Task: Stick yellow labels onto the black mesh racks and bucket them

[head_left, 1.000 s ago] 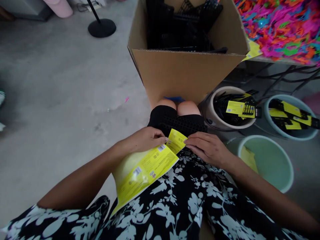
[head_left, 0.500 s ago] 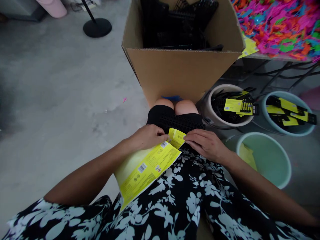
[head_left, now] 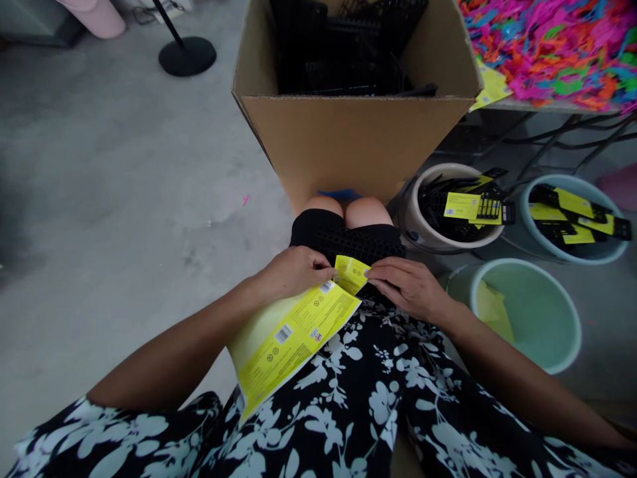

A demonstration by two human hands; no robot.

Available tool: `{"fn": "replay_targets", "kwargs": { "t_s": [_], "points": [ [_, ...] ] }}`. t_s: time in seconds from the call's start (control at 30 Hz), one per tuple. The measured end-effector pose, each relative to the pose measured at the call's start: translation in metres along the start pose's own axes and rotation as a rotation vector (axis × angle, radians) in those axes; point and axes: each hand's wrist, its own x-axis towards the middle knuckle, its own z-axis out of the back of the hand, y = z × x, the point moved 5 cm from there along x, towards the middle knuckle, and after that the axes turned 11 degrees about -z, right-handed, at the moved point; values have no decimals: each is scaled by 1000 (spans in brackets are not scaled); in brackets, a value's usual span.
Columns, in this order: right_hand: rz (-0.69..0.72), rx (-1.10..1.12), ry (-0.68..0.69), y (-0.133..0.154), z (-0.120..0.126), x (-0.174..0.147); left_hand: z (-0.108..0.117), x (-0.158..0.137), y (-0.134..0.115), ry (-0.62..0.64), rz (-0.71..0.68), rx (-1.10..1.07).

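Note:
Above my lap, my left hand [head_left: 297, 271] is closed at the upper end of a yellow label sheet [head_left: 293, 338] printed with barcodes and small text. The sheet slants down across my floral clothing, its pale left side partly under my forearm. A small yellow label [head_left: 351, 275] spans the gap between my hands at the sheet's top end. My right hand [head_left: 405, 284] pinches that label's right edge between thumb and fingers. Just beyond my fingertips a black plastic mesh piece [head_left: 361, 243] lies across my thighs, partly hidden by the label and hands.
A cardboard box [head_left: 348, 136] of black plastic pieces stands beyond my knees. To the right are a cream bucket [head_left: 412, 216] and a blue bucket [head_left: 527, 226] with yellow-labelled black pieces, plus a green bucket [head_left: 552, 318] holding yellow paper. Colourful pieces [head_left: 557, 46] cover a table.
The view has shifted slightly, so the box and stand base appear a little further left. My hands, the sheet and the small label hold nearly the same position.

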Motion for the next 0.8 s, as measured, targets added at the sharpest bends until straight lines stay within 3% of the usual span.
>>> {"fn": "replay_targets", "kwargs": {
  "t_s": [0.27,0.5,0.6,0.7,0.8],
  "points": [
    [-24,-192,99,0,-5,-2,6,9,-1,10,48,356],
    [-304,-521,231,6,-4,-1,15,17,4,-18,58,517],
    [-394,-587,126,13,0,1,15,17,3,3,71,495],
    [-338,-594,-4,23,-7,0,14,16,0,10,60,526],
    [-218,-589,40,22,-28,-9,14,17,-3,-13,46,638]
  ]
}}
